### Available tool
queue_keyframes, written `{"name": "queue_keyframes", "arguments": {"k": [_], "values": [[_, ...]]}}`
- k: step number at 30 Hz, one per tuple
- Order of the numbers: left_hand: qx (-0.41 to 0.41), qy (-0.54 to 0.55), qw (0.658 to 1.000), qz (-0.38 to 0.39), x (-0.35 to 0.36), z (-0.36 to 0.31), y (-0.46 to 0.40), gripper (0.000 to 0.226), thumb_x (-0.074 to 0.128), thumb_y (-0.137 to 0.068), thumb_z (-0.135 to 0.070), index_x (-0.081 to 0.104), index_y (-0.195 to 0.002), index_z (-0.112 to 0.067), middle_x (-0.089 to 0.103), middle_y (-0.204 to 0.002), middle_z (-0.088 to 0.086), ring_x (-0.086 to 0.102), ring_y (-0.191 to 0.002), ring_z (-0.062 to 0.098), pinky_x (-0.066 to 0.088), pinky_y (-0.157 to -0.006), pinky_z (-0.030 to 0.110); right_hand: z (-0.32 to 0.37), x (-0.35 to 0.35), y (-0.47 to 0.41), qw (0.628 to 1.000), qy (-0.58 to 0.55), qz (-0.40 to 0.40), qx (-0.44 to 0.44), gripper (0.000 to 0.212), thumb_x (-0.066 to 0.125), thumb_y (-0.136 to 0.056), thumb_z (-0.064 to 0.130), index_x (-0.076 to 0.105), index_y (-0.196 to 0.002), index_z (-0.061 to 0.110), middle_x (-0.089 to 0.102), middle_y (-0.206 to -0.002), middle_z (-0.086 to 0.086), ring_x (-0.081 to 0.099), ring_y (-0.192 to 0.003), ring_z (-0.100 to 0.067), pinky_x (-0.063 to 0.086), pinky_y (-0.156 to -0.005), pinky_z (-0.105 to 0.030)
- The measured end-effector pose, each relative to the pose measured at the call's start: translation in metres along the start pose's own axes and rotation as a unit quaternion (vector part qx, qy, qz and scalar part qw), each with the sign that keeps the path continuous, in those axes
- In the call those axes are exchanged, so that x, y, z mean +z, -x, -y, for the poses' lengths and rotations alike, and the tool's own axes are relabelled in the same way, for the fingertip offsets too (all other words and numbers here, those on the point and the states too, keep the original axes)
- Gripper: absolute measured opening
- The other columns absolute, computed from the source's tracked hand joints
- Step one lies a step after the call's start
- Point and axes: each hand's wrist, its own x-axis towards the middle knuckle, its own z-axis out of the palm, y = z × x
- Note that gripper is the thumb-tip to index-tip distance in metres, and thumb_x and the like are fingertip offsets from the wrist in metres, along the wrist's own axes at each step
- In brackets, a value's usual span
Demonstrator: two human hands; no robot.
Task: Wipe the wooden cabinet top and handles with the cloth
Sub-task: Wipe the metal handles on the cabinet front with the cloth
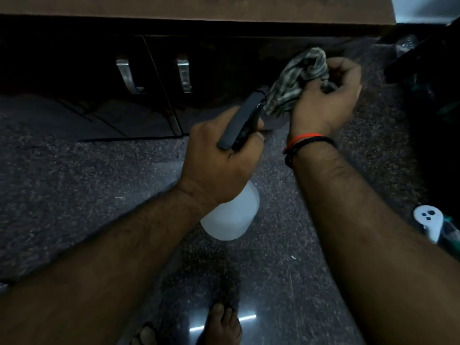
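Note:
My left hand (pixel 219 158) grips a spray bottle (pixel 231 212) with a white body and a black trigger head, whose nozzle points at the cloth. My right hand (pixel 326 95) holds a bunched grey-green patterned cloth (pixel 296 78) just in front of the nozzle. Beyond both hands stands the wooden cabinet: its brown top (pixel 199 7) runs along the upper edge, and its dark doors carry two curved metal handles (pixel 128 75) (pixel 184 75).
Speckled dark stone floor (pixel 74 183) spreads below. My bare feet (pixel 221 324) show at the bottom. A white object (pixel 428 220) and dark items lie at the right edge. Red and black bands circle my right wrist.

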Motion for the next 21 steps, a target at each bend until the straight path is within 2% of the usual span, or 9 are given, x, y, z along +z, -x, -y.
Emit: {"name": "queue_keyframes", "arguments": {"k": [2,5,9,12,13,15,17,19,21], "values": [[0.0,-0.002,1.0,-0.002,-0.007,0.003,0.001,0.018,0.062,-0.088,-0.015,0.069,-0.099,-0.003,0.071,-0.079,0.023,0.065,-0.057,0.036,0.055,-0.054,0.048,0.005,0.004,0.011,1.0,0.0,0.011,-0.004,0.026,0.06,-0.077,-0.005,0.061,-0.088,0.018,0.058,-0.101,-0.008,0.053,-0.077,-0.006,0.036,-0.067,0.002],[-0.007,-0.003,1.0,-0.005,-0.018,0.008,0.004,0.015,0.062,-0.088,-0.014,0.069,-0.097,-0.003,0.07,-0.076,0.024,0.064,-0.056,0.038,0.054,-0.054,0.048,0.012,0.011,0.027,0.999,-0.006,0.038,-0.011,0.024,0.059,-0.075,-0.005,0.066,-0.093,0.01,0.053,-0.099,-0.003,0.058,-0.083,-0.015,0.036,-0.071,0.002],[-0.016,-0.002,1.0,-0.019,-0.034,0.015,0.012,0.017,0.061,-0.089,-0.015,0.069,-0.099,-0.004,0.07,-0.079,0.024,0.065,-0.057,0.035,0.055,-0.055,0.047,0.024,0.02,0.049,0.996,-0.006,0.087,-0.035,0.026,0.059,-0.071,-0.003,0.069,-0.091,0.01,0.053,-0.097,-0.003,0.06,-0.086,-0.016,0.045,-0.08,-0.012],[-0.019,0.003,0.999,-0.04,-0.046,0.016,0.019,0.019,0.06,-0.089,-0.015,0.069,-0.1,-0.003,0.07,-0.078,0.026,0.066,-0.059,0.036,0.055,-0.055,0.047,0.038,0.03,0.069,0.988,-0.032,0.135,-0.073,0.024,0.062,-0.071,-0.002,0.07,-0.09,0.01,0.053,-0.097,-0.003,0.062,-0.09,-0.019,0.053,-0.085,-0.03],[-0.016,-0.004,0.999,-0.047,-0.05,0.017,0.02,0.017,0.06,-0.089,-0.014,0.069,-0.099,-0.003,0.07,-0.077,0.025,0.066,-0.059,0.035,0.055,-0.056,0.045,0.043,0.034,0.076,0.982,-0.042,0.158,-0.092,0.024,0.063,-0.071,-0.003,0.07,-0.09,0.01,0.052,-0.097,-0.003,0.062,-0.091,-0.02,0.054,-0.085,-0.031],[-0.007,-0.029,0.998,-0.056,-0.058,0.017,0.022,0.015,0.061,-0.088,-0.011,0.069,-0.098,-0.004,0.07,-0.074,0.023,0.066,-0.06,0.032,0.054,-0.058,0.04,0.051,0.04,0.087,0.973,-0.047,0.191,-0.12,0.023,0.064,-0.072,-0.003,0.07,-0.091,0.008,0.051,-0.097,-0.003,0.061,-0.092,-0.02,0.053,-0.085,-0.024],[0.0,-0.039,0.997,-0.064,-0.064,0.017,0.024,0.017,0.062,-0.088,-0.014,0.07,-0.098,-0.002,0.07,-0.077,0.024,0.066,-0.067,0.033,0.054,-0.062,0.041,0.054,0.043,0.091,0.973,-0.054,0.191,-0.121,0.023,0.065,-0.072,-0.003,0.069,-0.092,0.008,0.051,-0.097,-0.004,0.062,-0.092,-0.019,0.049,-0.083,-0.015],[0.005,-0.038,0.997,-0.071,-0.067,0.015,0.025,0.027,0.06,-0.087,-0.023,0.07,-0.1,-0.001,0.071,-0.082,0.023,0.066,-0.071,0.033,0.054,-0.064,0.041,0.053,0.042,0.09,0.975,-0.056,0.182,-0.117,0.023,0.065,-0.072,-0.002,0.069,-0.091,0.008,0.053,-0.097,-0.004,0.062,-0.091,-0.019,0.049,-0.083,-0.015],[0.001,-0.028,0.997,-0.068,-0.067,0.013,0.024,0.031,0.058,-0.087,-0.027,0.069,-0.101,-0.002,0.071,-0.083,0.023,0.066,-0.068,0.034,0.055,-0.063,0.043,0.051,0.039,0.086,0.975,-0.058,0.18,-0.114,0.022,0.065,-0.072,-0.001,0.069,-0.091,0.008,0.054,-0.097,-0.005,0.062,-0.091,-0.019,0.049,-0.084,-0.017]]}}
